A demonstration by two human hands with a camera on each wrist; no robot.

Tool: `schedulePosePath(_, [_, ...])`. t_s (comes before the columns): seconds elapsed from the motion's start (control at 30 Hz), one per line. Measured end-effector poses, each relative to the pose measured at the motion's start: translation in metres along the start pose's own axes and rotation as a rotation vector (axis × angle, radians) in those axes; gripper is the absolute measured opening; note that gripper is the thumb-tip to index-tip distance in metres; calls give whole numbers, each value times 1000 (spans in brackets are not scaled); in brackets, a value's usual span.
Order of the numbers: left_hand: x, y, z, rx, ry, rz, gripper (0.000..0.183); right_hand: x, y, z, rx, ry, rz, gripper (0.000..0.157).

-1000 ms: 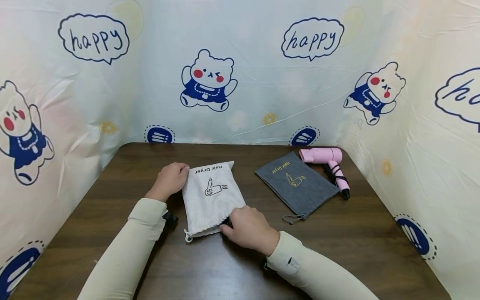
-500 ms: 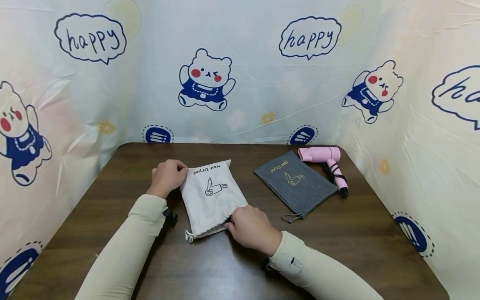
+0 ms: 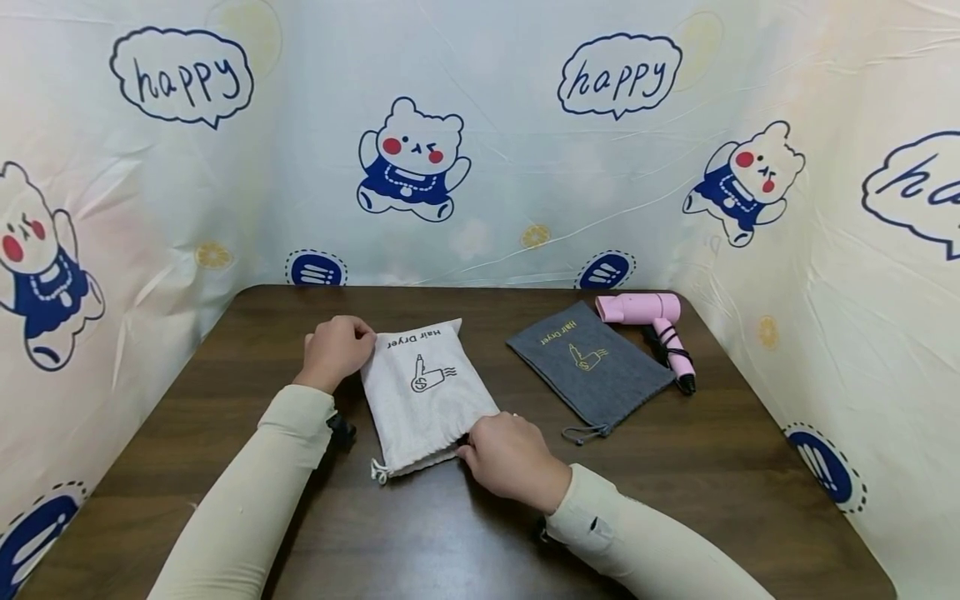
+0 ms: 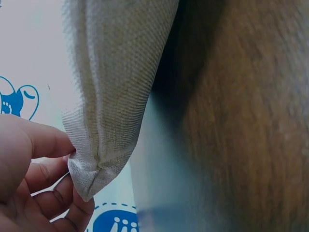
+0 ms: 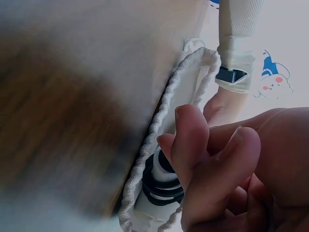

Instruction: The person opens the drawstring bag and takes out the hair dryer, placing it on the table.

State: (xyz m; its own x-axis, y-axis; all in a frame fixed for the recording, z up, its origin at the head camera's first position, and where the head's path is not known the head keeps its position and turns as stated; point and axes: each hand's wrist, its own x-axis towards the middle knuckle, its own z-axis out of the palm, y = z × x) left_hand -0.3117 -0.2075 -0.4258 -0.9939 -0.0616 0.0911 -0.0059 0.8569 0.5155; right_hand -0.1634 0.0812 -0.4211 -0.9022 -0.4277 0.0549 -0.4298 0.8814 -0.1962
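Observation:
A light grey drawstring bag (image 3: pixel 423 400) printed "Hair Dryer" lies on the table, its mouth toward me. My left hand (image 3: pixel 335 352) pinches its far left corner between thumb and fingers; the left wrist view shows that bag corner (image 4: pixel 104 145) close up. At the right side of the mouth, my right hand (image 3: pixel 513 458) grips the edge with curled fingers. Through the open mouth, in the right wrist view, a white handle (image 5: pixel 147 208) wrapped in black cord (image 5: pixel 154 188) shows inside the bag. Most of that item is hidden by the fabric and by my fingers (image 5: pixel 193 140).
A dark grey drawstring bag (image 3: pixel 592 367), also marked "Hair Dryer", lies flat to the right. Just beyond it is a pink hair dryer (image 3: pixel 641 309) with its black cord wound round the handle. Printed cloth (image 3: pixel 510 167) walls the brown table (image 3: pixel 390 542) at the back and sides.
My right hand has shifted slightly to the right, and the near right edge of the light bag has gone with it. The left hand keeps its corner, moving slightly away from me.

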Motion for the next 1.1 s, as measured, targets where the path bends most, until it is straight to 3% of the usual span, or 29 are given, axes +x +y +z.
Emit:
schedulePosePath(0.77, [-1,-3,-2,13,-36,-5,27,-11,2,1,-41,22,-13,48])
schedulePosePath(0.9, [2,-1,-1,44,-94,4,31,-9,3,0,17,13,1,55])
schedulePosePath(1.0, [7,1,3,49,-184,5,43,-6,4,0,47,-1,33,58])
schedulePosePath(1.1, [15,3,7,-10,-283,-13,53,-3,6,1,52,-12,58,57])
